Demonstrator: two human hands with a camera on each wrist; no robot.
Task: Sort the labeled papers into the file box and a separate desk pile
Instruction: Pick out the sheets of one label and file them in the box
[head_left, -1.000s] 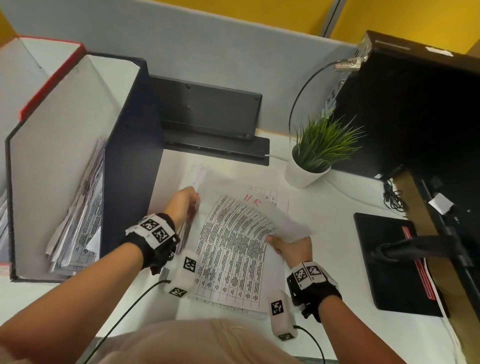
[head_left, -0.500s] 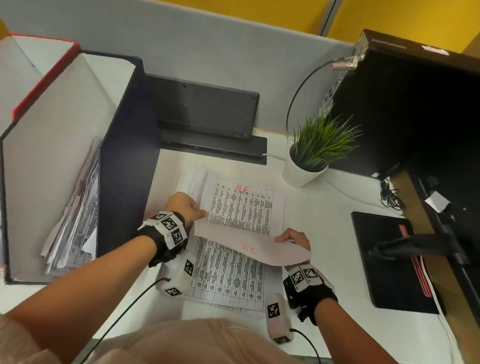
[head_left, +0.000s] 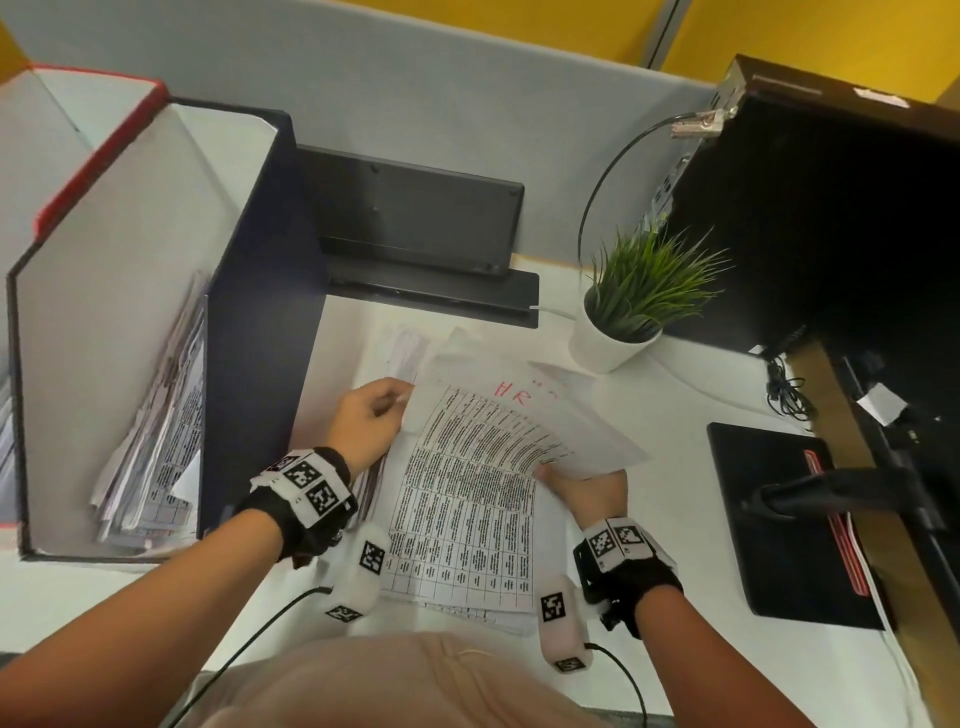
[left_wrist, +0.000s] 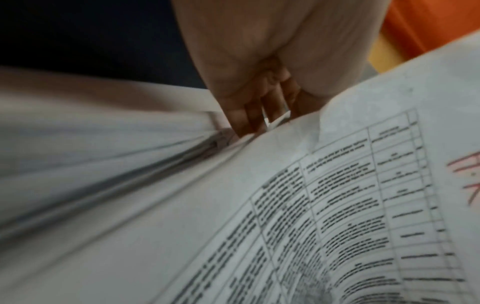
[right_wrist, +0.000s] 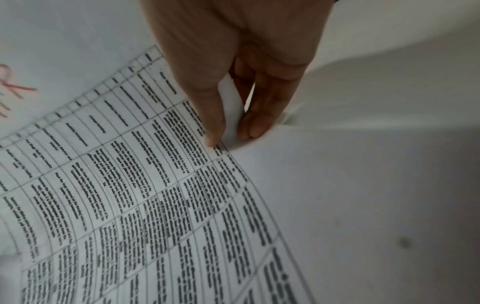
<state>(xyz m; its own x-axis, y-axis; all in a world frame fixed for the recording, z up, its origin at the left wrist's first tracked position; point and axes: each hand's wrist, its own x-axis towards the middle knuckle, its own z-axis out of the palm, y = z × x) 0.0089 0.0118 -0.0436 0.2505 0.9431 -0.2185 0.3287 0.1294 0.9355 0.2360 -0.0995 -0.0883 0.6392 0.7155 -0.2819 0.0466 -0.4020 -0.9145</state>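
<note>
White office desk (head_left: 649, 415) below a grey partition, viewed from above.

At centre, right hand (head_left: 584, 486) pinching the 3 o'clock edge of a white printed table sheet marked HR in red (head_left: 498, 431), thumb above and fingers beneath, plain in the right wrist view. Left hand (head_left: 366, 421) curled at the sheet's 9 o'clock edge, fingertips (left_wrist: 244, 123) tucked among several paper edges; impossible to tell whether gripping one sheet or more. Sheet raised and bowed between the two hands, over a flat stack of similar printed sheets (head_left: 462, 535) lying on the desk.

Outward: at 9 o'clock, just beside the stack, a tall navy-walled cardboard file box (head_left: 260, 312), holding a leaning sheaf of printed papers (head_left: 156, 431). At 12 o'clock, a black keyboard (head_left: 415, 218) propped against the partition. At 1 o'clock, a white pot of green grass (head_left: 639, 301).

Probable troubles from here:
- Extra sheets dragged along by the left fingertips, so filed under the wrong label.
- Crease or tear from uneven pulling on so limp a sheet.
- Bowed leading edge catching on the box wall or the leaning sheaf, then crumpling instead of sliding in.
- Stack fanned or pushed off square by the lift.
</note>
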